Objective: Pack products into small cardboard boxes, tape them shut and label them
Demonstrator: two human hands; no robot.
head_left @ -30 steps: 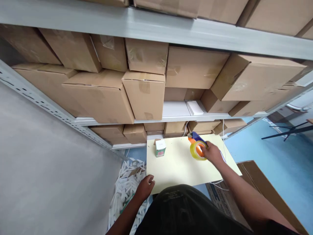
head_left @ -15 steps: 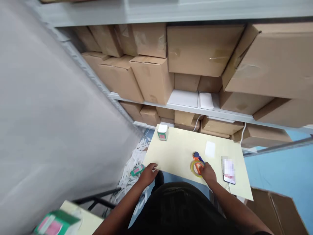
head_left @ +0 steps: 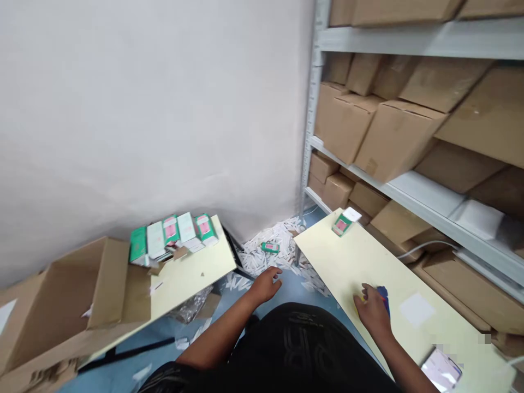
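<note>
My left hand [head_left: 266, 285] hangs in the gap between two tables, its fingers loosely bent and apart with nothing in them. Over the right table [head_left: 360, 259] is my right hand [head_left: 371, 308], thumb and fingers apart. It is beside a tape dispenser [head_left: 383, 299], mostly hidden behind the hand; a blue part and a bit of yellow show. A green and white box [head_left: 341, 224] with a pink panel stands at that table's far corner, its white flap up. Nearest the left hand, on the floor behind it, lies a similar green packet [head_left: 270, 248].
On the left table [head_left: 196, 273] several green and white boxes [head_left: 171, 229] line the wall, beside a large open carton [head_left: 61, 295]. White paper scraps [head_left: 282, 232] cover the floor. A phone [head_left: 442, 371] and a white sheet [head_left: 416, 309] lie on the right table. Shelves hold cardboard boxes [head_left: 403, 134].
The view has swung left, bringing the left table and carton into sight. My right hand has loosened from the tape dispenser's handle. My left hand has come away from the right table's edge.
</note>
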